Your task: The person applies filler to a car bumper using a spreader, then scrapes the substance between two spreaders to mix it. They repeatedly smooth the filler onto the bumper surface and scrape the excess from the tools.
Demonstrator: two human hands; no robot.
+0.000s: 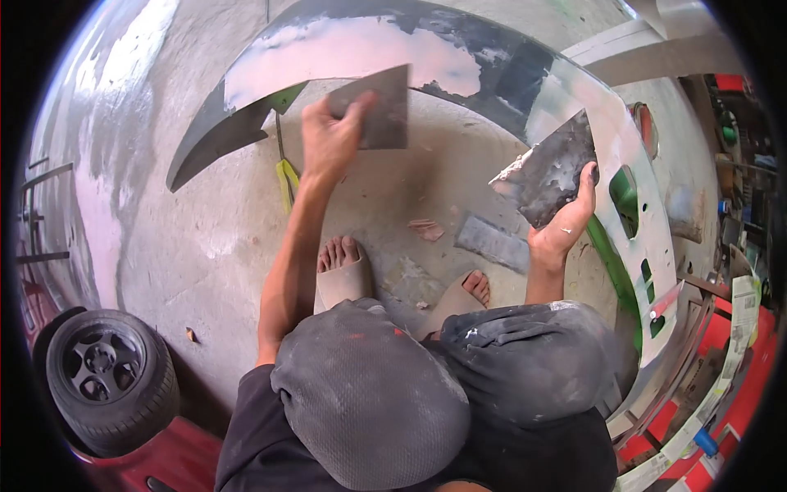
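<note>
My left hand point(332, 141) is closed on a dark, flat putty spreader point(387, 111), thumb pressed on its face. The spreader overlaps the inner edge of a curved car bumper point(361, 51) in the view; I cannot tell whether they touch. Pale pink filler covers much of the bumper's upper stretch, with dark grey around it. In my right hand point(567, 221) is a second dark flat plate point(557, 168), smeared with putty, a white ridge of it along the left edge. The thumb lies along the plate's right side; the other fingers are hidden beneath.
A grey block-like slab point(493, 243) and a pinkish scrap point(426, 230) lie on the concrete floor by my sandaled feet. A yellow-green strap point(287, 184) hangs under the bumper. At lower left is a wheel point(111, 377) by a red panel. Red parts crowd the right.
</note>
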